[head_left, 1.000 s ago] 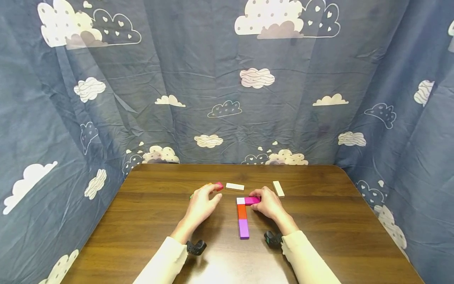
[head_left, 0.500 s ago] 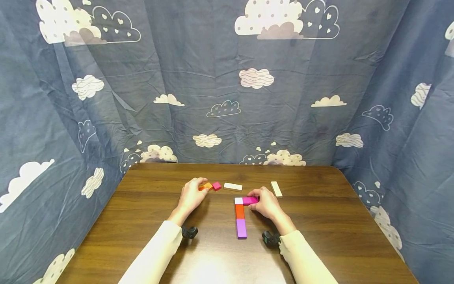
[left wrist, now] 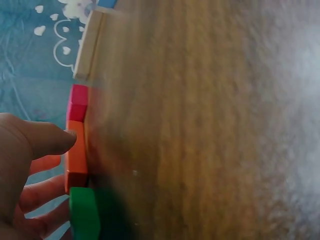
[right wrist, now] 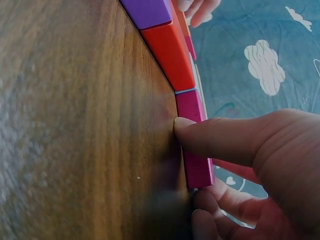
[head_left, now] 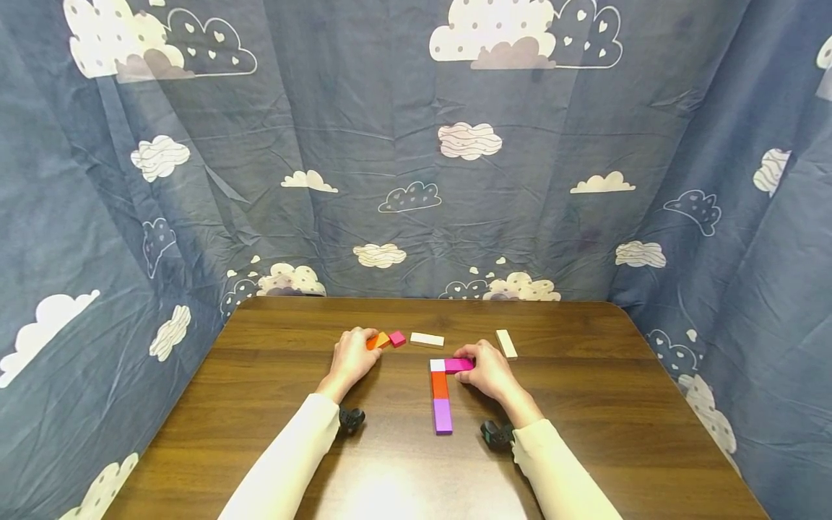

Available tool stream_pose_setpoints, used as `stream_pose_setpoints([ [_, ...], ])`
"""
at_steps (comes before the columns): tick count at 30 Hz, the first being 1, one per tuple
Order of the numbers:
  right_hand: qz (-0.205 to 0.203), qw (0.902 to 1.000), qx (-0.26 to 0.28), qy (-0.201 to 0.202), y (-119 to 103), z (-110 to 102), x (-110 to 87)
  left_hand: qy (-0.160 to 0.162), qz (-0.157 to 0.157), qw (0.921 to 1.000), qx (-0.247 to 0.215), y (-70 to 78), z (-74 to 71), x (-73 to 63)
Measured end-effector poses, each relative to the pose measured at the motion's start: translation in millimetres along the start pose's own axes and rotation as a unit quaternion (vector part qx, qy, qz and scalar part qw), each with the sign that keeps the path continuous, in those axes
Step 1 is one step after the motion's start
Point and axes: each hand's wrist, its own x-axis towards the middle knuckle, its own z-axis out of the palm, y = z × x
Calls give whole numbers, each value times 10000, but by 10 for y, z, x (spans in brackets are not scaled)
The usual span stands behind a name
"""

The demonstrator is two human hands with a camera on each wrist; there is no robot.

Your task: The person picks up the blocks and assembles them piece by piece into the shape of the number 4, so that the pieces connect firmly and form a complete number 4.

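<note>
My left hand point(head_left: 351, 360) grips an orange block point(left wrist: 76, 155), thumb on its near side and fingers behind. Next to that block lie a pink block point(head_left: 397, 339) and, in the left wrist view, a green block point(left wrist: 85, 215), hidden by the hand in the head view. My right hand point(head_left: 489, 370) pinches a magenta block point(right wrist: 195, 165) between thumb and fingers. The magenta block's left end meets a small pale block point(head_left: 438, 365). From there a red block point(head_left: 440, 386) and a purple block point(head_left: 443, 417) run toward me, making a corner shape.
A cream block point(head_left: 427, 339) lies behind the pale one, and another cream block point(head_left: 506, 344) lies beyond the right hand. All rest on a brown wooden table point(head_left: 559, 462). A cloud-patterned curtain point(head_left: 416, 238) hangs at its back and sides.
My left hand has moved left and slightly back, uncovering the pink block and settling on the orange one. The right hand stays on the magenta block.
</note>
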Motion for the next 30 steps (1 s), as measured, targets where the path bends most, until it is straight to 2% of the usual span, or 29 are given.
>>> stream_pose_setpoints([
  [13,25,10000,32,-17,24,-7,-6,-29,-68,9997,248,-13,41,32],
  [30,22,10000,61,36,15,-3,-21,-18,27,9999,146,-49,10,38],
])
